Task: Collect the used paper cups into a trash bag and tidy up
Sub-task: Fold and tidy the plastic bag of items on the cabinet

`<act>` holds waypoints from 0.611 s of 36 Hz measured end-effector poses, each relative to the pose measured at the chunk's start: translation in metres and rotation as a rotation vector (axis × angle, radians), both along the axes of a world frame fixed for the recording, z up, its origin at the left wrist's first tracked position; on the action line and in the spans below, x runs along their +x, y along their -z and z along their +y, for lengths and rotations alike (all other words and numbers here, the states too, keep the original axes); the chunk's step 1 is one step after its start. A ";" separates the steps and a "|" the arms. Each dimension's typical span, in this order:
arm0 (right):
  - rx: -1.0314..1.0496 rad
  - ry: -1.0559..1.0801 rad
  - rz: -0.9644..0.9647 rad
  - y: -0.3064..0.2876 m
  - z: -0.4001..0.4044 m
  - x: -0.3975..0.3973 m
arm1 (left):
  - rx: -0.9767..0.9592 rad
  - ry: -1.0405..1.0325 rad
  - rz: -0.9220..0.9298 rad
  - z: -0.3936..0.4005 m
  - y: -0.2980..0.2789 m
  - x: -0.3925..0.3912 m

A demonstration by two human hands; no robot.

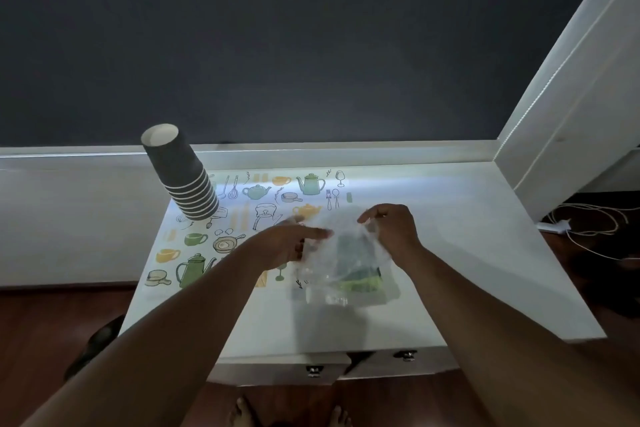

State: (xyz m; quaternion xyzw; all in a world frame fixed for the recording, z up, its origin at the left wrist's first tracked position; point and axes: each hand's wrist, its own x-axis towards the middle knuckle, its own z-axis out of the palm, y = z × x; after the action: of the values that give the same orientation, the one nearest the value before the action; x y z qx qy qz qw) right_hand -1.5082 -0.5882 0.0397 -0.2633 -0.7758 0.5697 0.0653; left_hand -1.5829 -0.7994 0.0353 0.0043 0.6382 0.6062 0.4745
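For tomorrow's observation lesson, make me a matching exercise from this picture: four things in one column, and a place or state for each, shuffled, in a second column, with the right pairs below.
Things:
1. stack of dark paper cups
2. clear plastic bag
3. printed mat
4. cables

Places or states:
A. lying on the floor to the right of the table
B. spread flat on the left part of the tabletop
C. held at its top edge between the left hand and the right hand
D. upside down at the mat's far left corner

Pairs: 1-D, 2-C, 3-B, 4-A
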 end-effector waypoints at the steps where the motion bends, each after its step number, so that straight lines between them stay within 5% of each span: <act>1: -0.028 0.008 0.004 0.001 0.000 0.000 | -0.017 -0.004 0.033 0.002 0.002 0.002; 7: -0.441 0.014 -0.154 0.002 0.006 0.004 | -0.109 -0.218 0.163 0.012 0.009 0.003; 13: -0.436 -0.255 -0.284 -0.007 0.011 0.006 | -0.146 -0.287 0.282 0.028 0.007 -0.002; 22: -0.463 -0.080 -0.151 -0.003 0.019 -0.003 | 0.000 0.109 0.090 0.013 -0.010 -0.003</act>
State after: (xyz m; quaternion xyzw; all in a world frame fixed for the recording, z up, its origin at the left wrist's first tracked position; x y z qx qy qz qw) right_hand -1.5108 -0.5689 0.0428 -0.2819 -0.6371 0.7131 -0.0776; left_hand -1.5862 -0.7868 0.0456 0.0662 0.6579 0.5786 0.4775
